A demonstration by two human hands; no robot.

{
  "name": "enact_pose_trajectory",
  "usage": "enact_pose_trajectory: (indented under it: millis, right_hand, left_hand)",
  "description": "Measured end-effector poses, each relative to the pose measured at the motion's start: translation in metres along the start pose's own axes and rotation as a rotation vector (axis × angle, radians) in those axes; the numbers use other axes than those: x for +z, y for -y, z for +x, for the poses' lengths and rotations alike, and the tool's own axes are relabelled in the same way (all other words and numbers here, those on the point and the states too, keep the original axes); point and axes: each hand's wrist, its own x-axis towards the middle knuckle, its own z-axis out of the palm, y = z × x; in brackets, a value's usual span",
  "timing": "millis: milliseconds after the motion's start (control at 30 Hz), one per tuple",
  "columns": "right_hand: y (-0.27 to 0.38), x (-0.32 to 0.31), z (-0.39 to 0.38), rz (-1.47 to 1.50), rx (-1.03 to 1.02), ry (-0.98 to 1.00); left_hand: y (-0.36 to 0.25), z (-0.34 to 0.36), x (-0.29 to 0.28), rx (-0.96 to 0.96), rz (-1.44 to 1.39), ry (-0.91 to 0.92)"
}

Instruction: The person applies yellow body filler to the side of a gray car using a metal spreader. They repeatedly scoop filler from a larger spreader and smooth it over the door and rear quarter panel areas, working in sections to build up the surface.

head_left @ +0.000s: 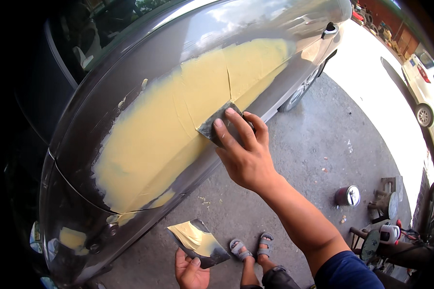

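Note:
A dark grey car [111, 91] has a broad patch of pale yellow filler [149, 144] along its side, with smaller smears at lower left. My right hand [243, 151] grips a dark flat spreader [207, 129], pressing its edge against the filler at the middle right of the patch, where thin lines run through the surface. Low in the view, my left hand [192, 272] holds a dark flat plate [214, 255] heaped with yellow filler [188, 233], below and apart from the car. Some of the spreader is hidden under my right fingers.
My sandalled feet [241, 248] stand on grey concrete [323, 139]. At right are a tin [347, 197], stools [388, 207], a white jug [389, 235] and dark clutter. A white car [417, 82] stands in sunlight beyond, near piled tyres and scrap [369, 21].

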Motion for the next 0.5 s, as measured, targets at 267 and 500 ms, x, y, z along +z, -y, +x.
enact_pose_trajectory:
  millis: [267, 500]
  right_hand:
    - [0.006, -0.022, -0.016, -0.042, 0.079, 0.092]
    - [0.028, -0.065, 0.052, -0.107, 0.09, 0.093]
  left_hand:
    - [-0.002, 0.0, 0.01, 0.004, 0.005, 0.002]
    - [-0.004, -0.004, 0.018, 0.016, -0.003, 0.019]
